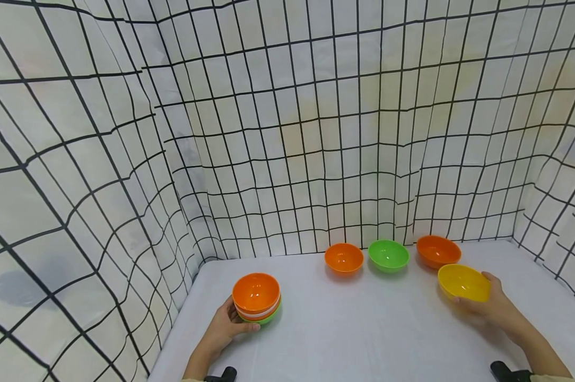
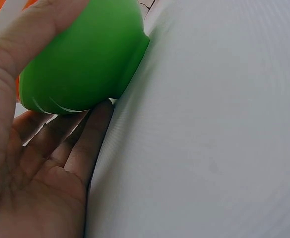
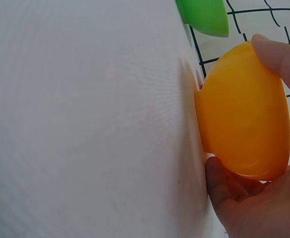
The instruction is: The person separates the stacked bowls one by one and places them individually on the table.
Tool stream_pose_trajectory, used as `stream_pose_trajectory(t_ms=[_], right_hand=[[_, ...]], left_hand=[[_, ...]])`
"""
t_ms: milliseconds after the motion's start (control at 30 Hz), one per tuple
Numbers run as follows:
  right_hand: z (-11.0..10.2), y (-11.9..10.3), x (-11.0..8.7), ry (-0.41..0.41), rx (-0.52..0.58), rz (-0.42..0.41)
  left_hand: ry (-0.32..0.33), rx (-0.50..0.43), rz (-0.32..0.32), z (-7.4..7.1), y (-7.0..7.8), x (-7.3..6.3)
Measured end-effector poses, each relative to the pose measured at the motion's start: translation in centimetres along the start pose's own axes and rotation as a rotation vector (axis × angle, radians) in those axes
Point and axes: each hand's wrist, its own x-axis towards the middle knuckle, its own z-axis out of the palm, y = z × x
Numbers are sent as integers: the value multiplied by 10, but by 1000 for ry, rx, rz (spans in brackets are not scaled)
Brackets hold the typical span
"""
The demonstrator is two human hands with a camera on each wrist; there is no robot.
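At the table's left, a stack of nested bowls [image 1: 256,293] has orange on top, a pale rim and more orange below, and a green bowl [image 2: 93,59] at the bottom. My left hand [image 1: 224,330] holds the stack from its near left side, thumb along the front and fingers round the far side. On the right, my right hand [image 1: 491,306] grips a yellow bowl [image 1: 464,283] by its right side, the thumb at the upper wall and fingers under the curve. In the right wrist view the yellow bowl's [image 3: 247,114] base is right at the tabletop.
Along the back of the white-covered table [image 1: 345,334] stand an orange bowl [image 1: 343,259], a green bowl [image 1: 388,255] and another orange bowl [image 1: 437,251], the last just behind the yellow one. White cloth walls with black grid lines [image 1: 297,159] enclose the table's back and sides.
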Motion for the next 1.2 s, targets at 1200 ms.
stream_pose_trajectory(t_ms=[1200], right_hand=[[136,-140,-39,26,-12,-449]], left_hand=[[-5,10,-6,1,3,-2]])
